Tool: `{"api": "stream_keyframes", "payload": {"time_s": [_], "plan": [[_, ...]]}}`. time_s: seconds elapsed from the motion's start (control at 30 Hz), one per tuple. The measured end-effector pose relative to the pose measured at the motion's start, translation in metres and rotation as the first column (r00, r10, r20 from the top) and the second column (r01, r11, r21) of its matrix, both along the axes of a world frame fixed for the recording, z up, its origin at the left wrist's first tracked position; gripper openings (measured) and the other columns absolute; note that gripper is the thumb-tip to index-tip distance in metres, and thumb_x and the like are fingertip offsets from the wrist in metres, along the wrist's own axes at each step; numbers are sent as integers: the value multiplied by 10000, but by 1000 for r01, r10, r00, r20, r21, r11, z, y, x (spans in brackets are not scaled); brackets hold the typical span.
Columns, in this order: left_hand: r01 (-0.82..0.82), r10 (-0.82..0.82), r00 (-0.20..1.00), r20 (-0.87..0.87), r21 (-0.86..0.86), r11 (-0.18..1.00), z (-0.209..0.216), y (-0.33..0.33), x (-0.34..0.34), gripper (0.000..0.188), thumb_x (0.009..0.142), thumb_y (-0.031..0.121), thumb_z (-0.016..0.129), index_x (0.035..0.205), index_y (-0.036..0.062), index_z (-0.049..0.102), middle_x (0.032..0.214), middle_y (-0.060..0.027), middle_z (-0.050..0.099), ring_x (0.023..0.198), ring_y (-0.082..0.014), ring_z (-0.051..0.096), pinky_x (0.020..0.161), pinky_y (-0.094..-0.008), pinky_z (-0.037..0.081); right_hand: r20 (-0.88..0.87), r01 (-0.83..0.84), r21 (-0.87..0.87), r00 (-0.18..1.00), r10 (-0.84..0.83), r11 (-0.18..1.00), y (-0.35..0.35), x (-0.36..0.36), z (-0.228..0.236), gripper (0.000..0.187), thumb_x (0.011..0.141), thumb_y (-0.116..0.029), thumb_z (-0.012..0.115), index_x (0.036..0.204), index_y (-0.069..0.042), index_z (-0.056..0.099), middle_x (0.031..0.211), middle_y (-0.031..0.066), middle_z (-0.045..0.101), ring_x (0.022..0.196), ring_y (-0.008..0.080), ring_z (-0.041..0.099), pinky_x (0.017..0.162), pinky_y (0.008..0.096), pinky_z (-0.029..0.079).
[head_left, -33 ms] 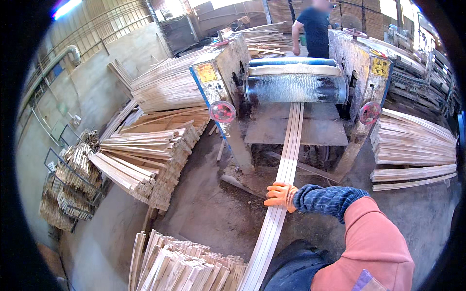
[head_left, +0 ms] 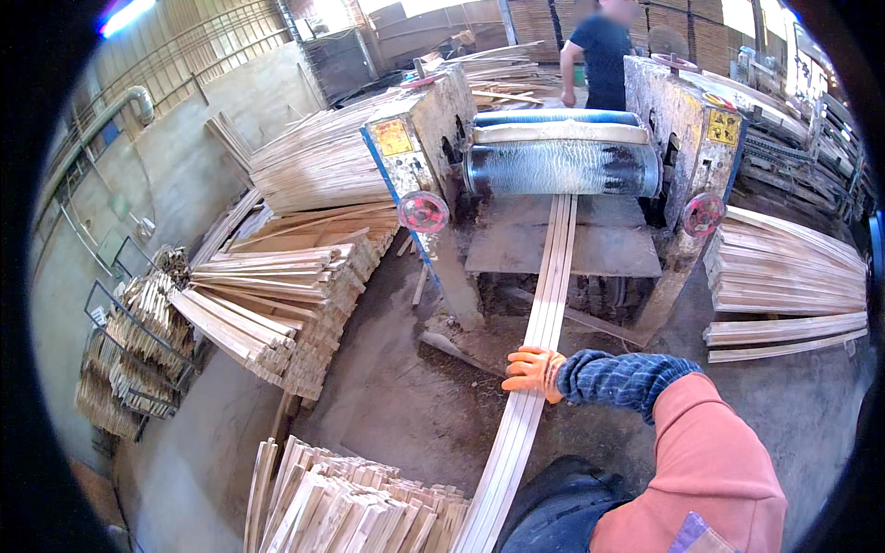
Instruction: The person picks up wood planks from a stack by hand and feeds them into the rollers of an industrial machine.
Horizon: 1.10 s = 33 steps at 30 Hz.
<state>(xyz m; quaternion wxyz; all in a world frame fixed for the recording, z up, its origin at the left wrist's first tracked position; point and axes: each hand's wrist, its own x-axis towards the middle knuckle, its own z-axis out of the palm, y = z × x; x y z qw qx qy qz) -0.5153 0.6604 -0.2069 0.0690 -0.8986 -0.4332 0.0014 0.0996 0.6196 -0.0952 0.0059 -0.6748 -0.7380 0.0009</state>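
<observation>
Several long, pale wooden strips (head_left: 551,304) lie side by side and run from the lower edge up to the roller machine (head_left: 562,169). Their far ends pass out of sight under its wide roller. My right hand (head_left: 533,373), in an orange glove, reaches across the strips from the right. Its fingers are wrapped over their left edge, about midway along the visible length. The underside of this grip is hidden. My left hand is out of view.
A stack of wooden strips (head_left: 359,507) stands at the lower left, close beside the held ones. Larger strip piles (head_left: 286,313) fill the left, another pile (head_left: 784,267) the right. Red handwheels (head_left: 423,212) jut from the machine's posts. A person (head_left: 599,60) stands behind it.
The person behind the machine has shifted slightly to the right. My right hand and the strips look the same as before.
</observation>
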Motion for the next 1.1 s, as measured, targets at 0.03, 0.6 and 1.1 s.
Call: {"api": "stream_keyframes", "payload": {"time_s": [0.03, 0.6, 1.1], "plan": [[-2, 2, 1000, -12, -15, 1000, -5, 0, -3, 260, 895, 308, 645, 1114, 172, 678, 1009, -95, 729, 919, -333, 699, 777, -484, 558, -4, 5, -34, 1000, -5, 999, 0, -1, 2, 997, 519, -177, 894, 1446, -261, 537, 1436, 82, 546, 1458, 338, 410, 1242, 507, 288], [112, -108, 981, 160, -12, 994, -28, 19, -23, 170, 949, 291, 594, 1082, 207, 660, 1034, -83, 717, 939, -338, 694, 785, -505, 551, -67, -145, 34, 987, 147, 989, 0, -36, -9, 1186, 498, -188, 871, 1574, -262, 379, 1538, 125, 469, 1461, 350, 406, 1244, 521, 267], [55, 59, 942, 330, -324, 944, 129, -11, 88, 810, 684, 484, 844, 1342, 109, 558, 1173, -162, 681, 1130, -364, 636, 970, -490, 496, -192, -538, -195, 841, 506, 820, 49, -134, -24, 1127, 507, -165, 832, 1548, -209, 402, 1328, 69, 648, 1213, 251, 633, 1061, 435, 465]]}}
